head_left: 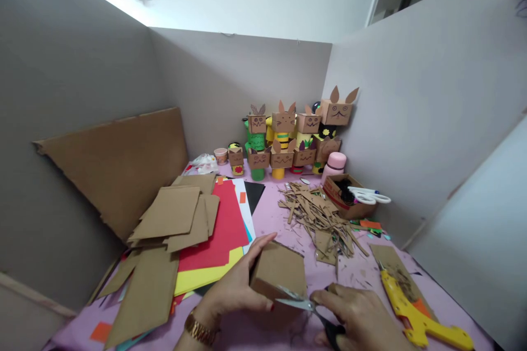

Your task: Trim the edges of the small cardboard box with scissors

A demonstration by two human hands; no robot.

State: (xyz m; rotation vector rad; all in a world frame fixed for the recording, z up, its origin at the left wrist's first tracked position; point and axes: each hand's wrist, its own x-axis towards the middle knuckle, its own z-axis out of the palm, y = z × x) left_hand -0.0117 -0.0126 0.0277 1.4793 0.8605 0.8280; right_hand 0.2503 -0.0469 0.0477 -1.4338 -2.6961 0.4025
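Observation:
A small brown cardboard box (282, 266) is gripped from its left side by my left hand (236, 285), the thumb along its near side and the fingers behind it. The wrist wears a gold-coloured bracelet. My right hand (354, 312) is closed round the dark handles of a pair of scissors (302, 304). Their blades are parted and point left, at the box's near lower edge; whether they touch the cardboard I cannot tell. Underneath lies the pink-covered table (267, 214).
Cardboard sheets (164, 214) and coloured paper (216, 225) pile up at left. Cardboard scraps (319, 214), a box with white-handled scissors (364, 195) and a yellow glue gun (407, 307) are at right. Cardboard animal figures (283, 120) and a pink bottle (335, 164) stand behind. Grey panels (247, 71) surround the table.

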